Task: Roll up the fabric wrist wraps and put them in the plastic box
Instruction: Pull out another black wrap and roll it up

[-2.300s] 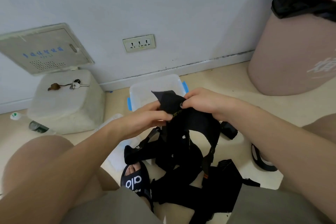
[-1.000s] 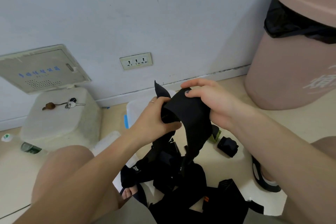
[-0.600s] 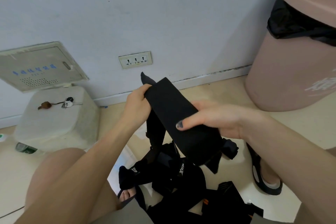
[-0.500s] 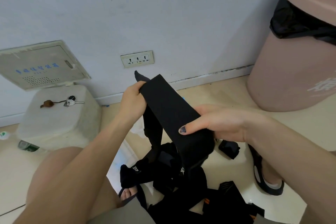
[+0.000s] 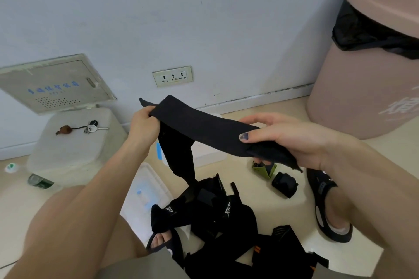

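Two hands, one black wrist wrap (image 5: 204,129) stretched flat between them above the floor.
Left hand (image 5: 142,124) pinches the far end; right hand (image 5: 290,136) grips the near end, thumb on top. Plastic box (image 5: 208,154) sits beneath, by the wall; more black wraps (image 5: 210,217) heaped on the floor nearer the person.

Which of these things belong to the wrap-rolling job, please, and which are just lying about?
Job: black wrist wrap held between left hand and right hand; wrap pile; plastic box.
Lying about: keys; pink bin; bottle.
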Demonstrator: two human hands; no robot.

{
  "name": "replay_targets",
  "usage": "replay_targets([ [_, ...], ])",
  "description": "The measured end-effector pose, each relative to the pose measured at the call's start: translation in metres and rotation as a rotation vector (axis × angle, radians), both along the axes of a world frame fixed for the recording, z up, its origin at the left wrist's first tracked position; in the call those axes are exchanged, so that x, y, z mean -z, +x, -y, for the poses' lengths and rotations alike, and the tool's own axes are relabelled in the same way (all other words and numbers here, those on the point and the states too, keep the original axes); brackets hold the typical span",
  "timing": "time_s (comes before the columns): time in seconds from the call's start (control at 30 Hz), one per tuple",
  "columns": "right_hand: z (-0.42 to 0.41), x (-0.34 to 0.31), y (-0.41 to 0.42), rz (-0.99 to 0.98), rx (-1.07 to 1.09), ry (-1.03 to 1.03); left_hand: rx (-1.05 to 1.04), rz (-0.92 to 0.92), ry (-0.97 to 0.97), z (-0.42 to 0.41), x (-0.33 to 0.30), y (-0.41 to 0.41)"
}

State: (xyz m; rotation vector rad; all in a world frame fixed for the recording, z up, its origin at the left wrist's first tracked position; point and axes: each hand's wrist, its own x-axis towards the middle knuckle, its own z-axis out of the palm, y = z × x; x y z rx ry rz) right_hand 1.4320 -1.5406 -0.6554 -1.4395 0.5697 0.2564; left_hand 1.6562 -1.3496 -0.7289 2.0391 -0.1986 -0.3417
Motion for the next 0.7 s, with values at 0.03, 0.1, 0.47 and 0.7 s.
replay_targets([
  [0.03,0.001,-0.001,-0.001,0.007,0.002,0.006,-0.001,0.002,0.004,-0.002,0.000,0.000],
  [0.1,0.002,-0.004,-0.005,0.011,0.016,0.001,0.004,0.004,0.012,-0.006,0.002,0.000],
  [0.47,0.013,-0.025,-0.009,0.274,0.296,0.184,0.088,-0.008,-0.009,-0.016,-0.004,-0.003],
  [0.7,0.012,-0.016,-0.001,0.345,0.334,0.147,0.065,0.116,-0.189,-0.014,-0.014,-0.013],
])
